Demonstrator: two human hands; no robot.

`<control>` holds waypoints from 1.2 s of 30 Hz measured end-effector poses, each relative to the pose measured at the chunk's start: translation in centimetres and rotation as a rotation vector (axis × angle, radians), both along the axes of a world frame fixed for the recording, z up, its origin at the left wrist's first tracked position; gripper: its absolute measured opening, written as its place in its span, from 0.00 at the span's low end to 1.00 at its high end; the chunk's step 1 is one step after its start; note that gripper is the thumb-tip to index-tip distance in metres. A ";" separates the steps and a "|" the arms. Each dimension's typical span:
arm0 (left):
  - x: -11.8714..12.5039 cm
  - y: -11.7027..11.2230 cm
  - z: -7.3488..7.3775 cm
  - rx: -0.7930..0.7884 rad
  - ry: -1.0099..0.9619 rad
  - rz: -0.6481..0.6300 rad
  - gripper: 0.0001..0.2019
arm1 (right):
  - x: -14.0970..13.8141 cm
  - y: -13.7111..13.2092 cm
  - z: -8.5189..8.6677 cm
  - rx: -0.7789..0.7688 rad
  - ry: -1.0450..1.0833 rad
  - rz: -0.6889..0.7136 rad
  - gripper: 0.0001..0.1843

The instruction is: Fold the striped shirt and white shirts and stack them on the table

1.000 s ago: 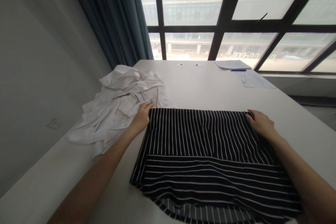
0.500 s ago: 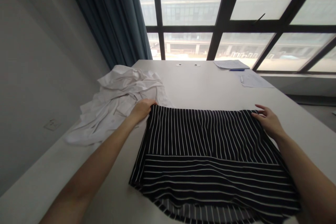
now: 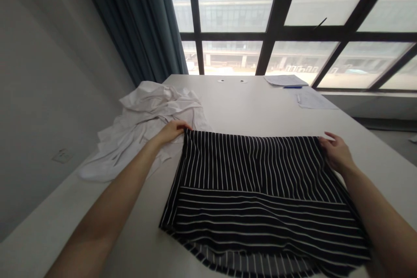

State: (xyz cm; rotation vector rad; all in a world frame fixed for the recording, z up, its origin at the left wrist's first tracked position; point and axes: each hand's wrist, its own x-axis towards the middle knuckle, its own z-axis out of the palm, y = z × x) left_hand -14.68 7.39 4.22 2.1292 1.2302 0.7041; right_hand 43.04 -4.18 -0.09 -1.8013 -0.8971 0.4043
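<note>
A black skirt-like garment with white stripes point(image 3: 257, 169) is spread before me on the white table. Its upper part carries vertical stripes, the lower part horizontal ones, and the curved near hem shows some of its inside. My left hand point(image 3: 174, 130) pinches the far left corner of the top edge. At the far right corner, my right hand point(image 3: 337, 153) grips the same edge between thumb and fingers. The top edge runs nearly straight between both hands. Just behind my left hand lies a heap of white cloth point(image 3: 153, 108).
The white table point(image 3: 234, 108) reaches to a large window. Papers point(image 3: 286, 80) with a blue pen point(image 3: 292, 87) lie at its far right, and another sheet point(image 3: 316, 100) is nearer. A blue curtain point(image 3: 140, 21) hangs at the left, beside a wall with a socket point(image 3: 62, 155).
My left hand has shifted slightly left and my right hand slightly right, and the garment's top edge looks a little more stretched. My right fingers have closed more on the corner.
</note>
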 end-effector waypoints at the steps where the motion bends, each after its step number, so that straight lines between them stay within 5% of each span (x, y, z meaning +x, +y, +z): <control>1: 0.0 0.0 0.1 0.015 0.027 0.007 0.12 | 0.1 0.3 0.1 -0.035 0.017 -0.009 0.23; 9: 2.3 -0.4 1.7 0.032 0.457 0.013 0.18 | -0.4 2.6 1.5 -0.216 0.019 -0.023 0.22; 13: 4.2 -0.5 1.2 0.160 0.600 0.150 0.16 | -1.0 2.8 2.2 -0.205 0.148 0.065 0.27; 22: 4.1 -0.2 -0.3 0.374 0.761 0.026 0.12 | 0.7 1.8 3.7 -0.136 0.262 0.210 0.18; 27: 4.6 -0.4 0.2 0.569 0.815 0.132 0.11 | 0.5 2.5 3.2 -0.085 0.085 0.170 0.23; 32: 7.0 -1.8 0.3 0.574 0.815 0.263 0.10 | -1.0 3.9 2.6 -0.091 -0.244 0.138 0.24; 36: 10.4 -4.0 -0.2 0.600 0.695 0.102 0.14 | -5.3 4.5 1.8 -0.060 -0.525 0.338 0.21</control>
